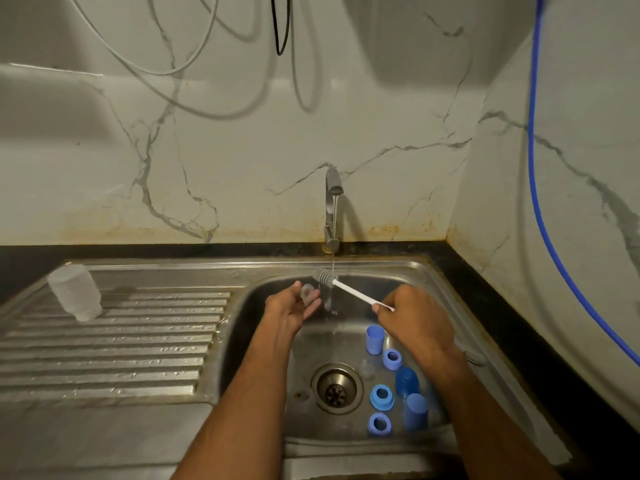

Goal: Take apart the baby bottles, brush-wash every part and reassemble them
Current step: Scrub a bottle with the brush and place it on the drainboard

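Holding a clear teat (307, 293) in your left hand (290, 308), you keep it pinched between thumb and fingers, just left of the thin water stream from the tap (333, 202). Your right hand (414, 318) grips the white handle of the brush (346, 289), fingers curled round its end, with the bristle head at 12 o'clock in the sink (440, 282), touching or nearly touching the teat; I can't tell which. Blue rings (381, 396) and blue caps (375, 339) lie in the basin at 4 o'clock from the drain (336, 388). A clear bottle (74, 292) stands upside down on the drainboard (104, 344), at 9 o'clock, well apart from your hands.
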